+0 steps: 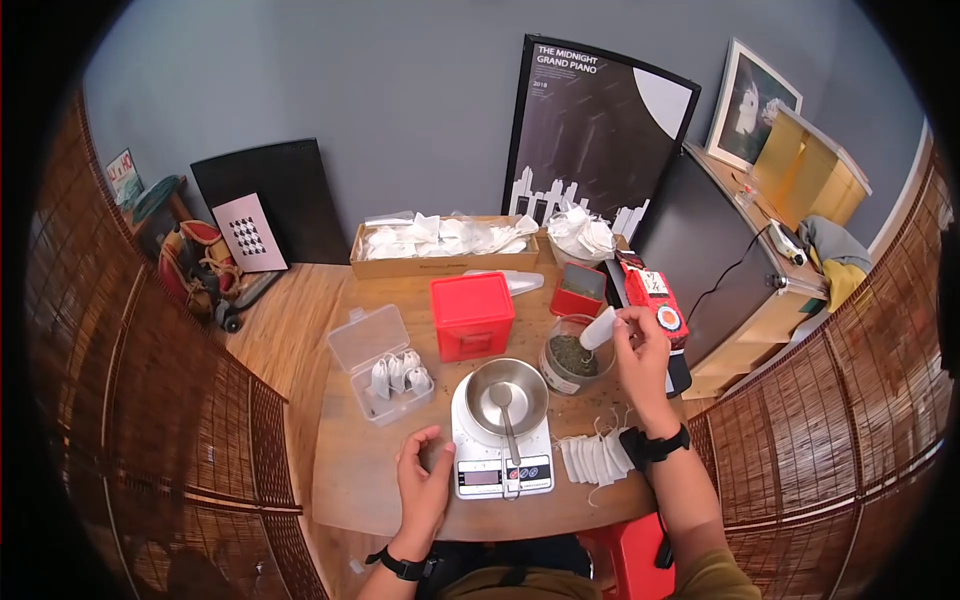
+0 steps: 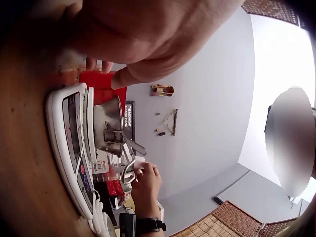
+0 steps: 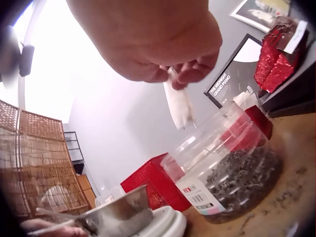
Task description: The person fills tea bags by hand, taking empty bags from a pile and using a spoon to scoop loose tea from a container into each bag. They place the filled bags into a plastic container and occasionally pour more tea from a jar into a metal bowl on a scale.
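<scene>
My right hand (image 1: 643, 362) pinches a white tea bag (image 1: 599, 329) over a clear jar (image 1: 580, 390) of dark loose tea leaves. In the right wrist view the tea bag (image 3: 178, 106) hangs down above the jar's open mouth. My left hand (image 1: 423, 487) holds nothing, fingers relaxed, at the left side of a white kitchen scale (image 1: 527, 488). A steel bowl (image 1: 482, 408) stands on the scale, and a spoon (image 1: 505, 412) leans in it with its handle toward me.
Left of the scale is a plastic box (image 1: 385, 405) with several filled tea bags. More flat tea bags (image 1: 596, 459) lie in a row at the right. Behind stand a red tin (image 1: 472, 318), a small open red container (image 1: 578, 290) and a cardboard tray (image 1: 400, 267) of white pouches.
</scene>
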The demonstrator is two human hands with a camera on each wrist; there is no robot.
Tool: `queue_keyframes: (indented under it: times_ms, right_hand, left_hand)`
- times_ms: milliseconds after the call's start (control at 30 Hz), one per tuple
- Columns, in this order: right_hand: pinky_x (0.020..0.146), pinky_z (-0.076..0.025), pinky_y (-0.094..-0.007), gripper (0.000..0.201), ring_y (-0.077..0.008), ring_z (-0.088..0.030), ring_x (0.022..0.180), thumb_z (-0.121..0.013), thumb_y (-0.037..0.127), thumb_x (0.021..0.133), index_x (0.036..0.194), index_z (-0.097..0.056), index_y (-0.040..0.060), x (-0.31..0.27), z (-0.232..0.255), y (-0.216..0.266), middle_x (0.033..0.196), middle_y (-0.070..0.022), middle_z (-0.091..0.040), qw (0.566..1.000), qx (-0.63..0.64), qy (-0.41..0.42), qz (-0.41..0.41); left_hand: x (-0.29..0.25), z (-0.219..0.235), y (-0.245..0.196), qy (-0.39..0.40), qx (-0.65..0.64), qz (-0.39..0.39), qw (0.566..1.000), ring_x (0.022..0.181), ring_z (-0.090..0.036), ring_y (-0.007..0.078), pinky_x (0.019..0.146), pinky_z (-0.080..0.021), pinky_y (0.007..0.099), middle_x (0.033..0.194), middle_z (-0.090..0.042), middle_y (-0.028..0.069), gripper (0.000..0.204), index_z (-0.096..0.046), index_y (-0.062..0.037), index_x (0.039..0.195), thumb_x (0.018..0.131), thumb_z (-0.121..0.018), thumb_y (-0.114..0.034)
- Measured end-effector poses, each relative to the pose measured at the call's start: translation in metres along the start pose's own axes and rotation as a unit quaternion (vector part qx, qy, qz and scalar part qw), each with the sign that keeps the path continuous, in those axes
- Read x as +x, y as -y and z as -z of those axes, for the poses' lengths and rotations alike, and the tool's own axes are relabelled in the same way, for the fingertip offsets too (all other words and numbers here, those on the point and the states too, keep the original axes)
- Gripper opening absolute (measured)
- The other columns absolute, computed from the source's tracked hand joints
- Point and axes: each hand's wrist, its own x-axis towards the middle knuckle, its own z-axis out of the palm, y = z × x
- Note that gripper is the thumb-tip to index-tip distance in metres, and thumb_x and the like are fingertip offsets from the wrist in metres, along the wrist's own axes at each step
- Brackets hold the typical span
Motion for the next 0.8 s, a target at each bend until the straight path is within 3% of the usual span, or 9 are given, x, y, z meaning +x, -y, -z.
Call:
queue_keyframes:
  times_ms: [167, 233, 300, 500, 567, 600, 633, 700, 800]
  right_hand:
    - [0.059, -0.043, -0.0235, 0.004, -0.0035, -0.057, 0.070, -0.066, 0.005, 0.106, 0.107, -0.066, 0.0011, 0.003, -0.004, 0.004, 0.080, 0.0006, -0.065, 0.999, 0.034, -0.031, -0.018]
    - [0.060, -0.047, -0.0275, 0.006, -0.0103, -0.062, 0.070, -0.067, 0.003, 0.103, 0.106, -0.065, -0.0005, 0.005, 0.003, 0.001, 0.080, -0.0057, -0.066, 0.993, -0.076, 0.086, 0.017]
    - [0.060, -0.048, -0.0294, 0.006, -0.0127, -0.061, 0.068, -0.068, 0.002, 0.101, 0.104, -0.064, -0.0012, -0.001, 0.002, 0.006, 0.081, -0.0080, -0.066, 0.989, -0.100, 0.112, -0.005]
    - [0.061, -0.047, -0.0288, 0.005, -0.0115, -0.058, 0.068, -0.069, 0.000, 0.099, 0.103, -0.068, -0.0001, -0.006, 0.001, 0.008, 0.085, -0.0074, -0.069, 0.993, -0.101, 0.057, 0.016]
    - [0.060, -0.046, -0.0273, 0.004, -0.0087, -0.056, 0.068, -0.070, 0.000, 0.098, 0.102, -0.069, 0.0004, -0.005, 0.002, 0.014, 0.090, -0.0053, -0.073, 0.994, -0.093, 0.025, 0.048]
    - [0.060, -0.045, -0.0266, 0.004, -0.0081, -0.056, 0.068, -0.070, 0.000, 0.099, 0.103, -0.069, 0.0002, -0.003, 0.007, 0.012, 0.089, -0.0041, -0.072, 0.992, -0.106, 0.056, 0.025]
    - [0.059, -0.044, -0.0259, 0.004, -0.0075, -0.055, 0.067, -0.070, 0.000, 0.099, 0.103, -0.069, 0.0001, -0.003, 0.008, 0.009, 0.088, -0.0030, -0.072, 0.989, -0.120, 0.085, 0.001]
    - [0.058, -0.042, -0.0238, 0.004, -0.0045, -0.053, 0.066, -0.070, 0.001, 0.100, 0.104, -0.069, 0.0004, -0.009, 0.003, 0.008, 0.081, 0.0004, -0.067, 0.994, -0.099, 0.008, 0.049]
    - [0.058, -0.043, -0.0229, 0.004, -0.0040, -0.054, 0.068, -0.071, 0.002, 0.101, 0.104, -0.069, 0.0005, -0.010, 0.011, 0.010, 0.089, -0.0016, -0.072, 0.989, -0.121, 0.068, 0.041]
  left_hand:
    - [0.001, -0.001, 0.001, 0.005, -0.020, 0.004, 1.000, 0.124, -0.058, 0.0174, 0.111, -0.044, 0.0321, 0.129, -0.065, 0.0073, 0.034, -0.065, 0.0006, 0.134, 0.101, -0.074, -0.004]
    - [0.001, -0.001, -0.003, 0.007, -0.015, 0.004, 1.000, 0.124, -0.058, 0.0174, 0.111, -0.045, 0.0320, 0.129, -0.065, 0.0074, 0.034, -0.065, 0.0003, 0.134, 0.101, -0.074, -0.004]
    - [0.002, 0.001, -0.005, 0.011, -0.008, 0.002, 1.000, 0.124, -0.057, 0.0174, 0.111, -0.045, 0.0318, 0.130, -0.065, 0.0074, 0.035, -0.065, 0.0001, 0.134, 0.101, -0.075, -0.005]
    - [0.006, 0.007, -0.021, 0.008, -0.027, 0.006, 1.000, 0.125, -0.057, 0.0172, 0.110, -0.045, 0.0326, 0.131, -0.065, 0.0077, 0.037, -0.066, -0.0012, 0.135, 0.101, -0.077, -0.008]
    - [0.010, 0.010, -0.025, -0.001, 0.060, -0.030, 0.998, 0.127, -0.058, 0.0269, 0.114, -0.044, 0.0386, 0.132, -0.066, 0.0139, 0.039, -0.067, -0.0008, 0.133, 0.098, -0.080, -0.013]
    - [0.015, 0.012, -0.021, -0.010, 0.078, -0.092, 0.993, 0.119, -0.059, 0.0271, 0.104, -0.047, 0.0387, 0.127, -0.066, 0.0133, 0.038, -0.069, -0.0026, 0.131, 0.097, -0.081, -0.015]
    - [0.016, 0.015, -0.030, -0.019, 0.083, -0.088, 0.992, 0.119, -0.059, 0.0271, 0.104, -0.047, 0.0387, 0.127, -0.066, 0.0133, 0.038, -0.069, -0.0026, 0.131, 0.097, -0.081, -0.015]
    - [0.021, 0.018, -0.056, -0.012, 0.194, -0.136, 0.972, 0.119, -0.058, 0.0277, 0.104, -0.045, 0.0375, 0.123, -0.066, 0.0112, 0.037, -0.068, -0.0045, 0.132, 0.097, -0.080, -0.011]
    - [0.026, 0.020, -0.068, -0.048, 0.278, -0.141, 0.949, 0.124, -0.054, 0.0337, 0.106, -0.040, 0.0451, 0.130, -0.062, 0.0133, 0.039, -0.068, -0.0046, 0.131, 0.095, -0.081, -0.015]
